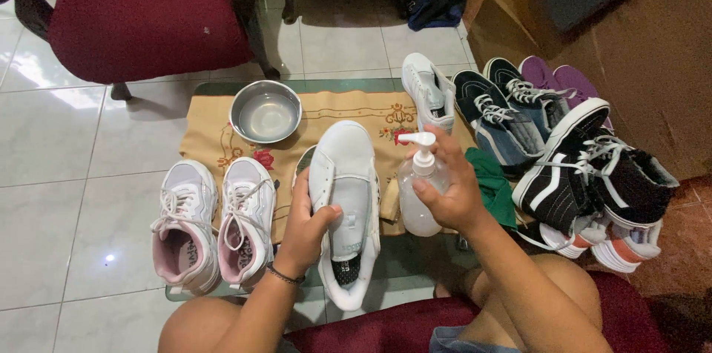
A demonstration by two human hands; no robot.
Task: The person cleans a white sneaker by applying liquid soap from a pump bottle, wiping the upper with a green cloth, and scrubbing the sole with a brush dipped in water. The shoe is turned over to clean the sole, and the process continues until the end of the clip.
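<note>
Over the glass table's cloth, my left hand [308,223] grips a white sneaker [345,205] steady, toe far; my right hand [445,186] wraps a clear pump bottle [417,193], nozzle seemingly aimed at it.

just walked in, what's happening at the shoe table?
A seated person holds a white sneaker in the left hand, above a low glass table. The right hand grips a clear pump bottle beside the shoe, a finger near the pump head. On the table sit a pink-and-white pair, a metal bowl on a patterned cloth, and a heap of dark sneakers to the right.
</note>
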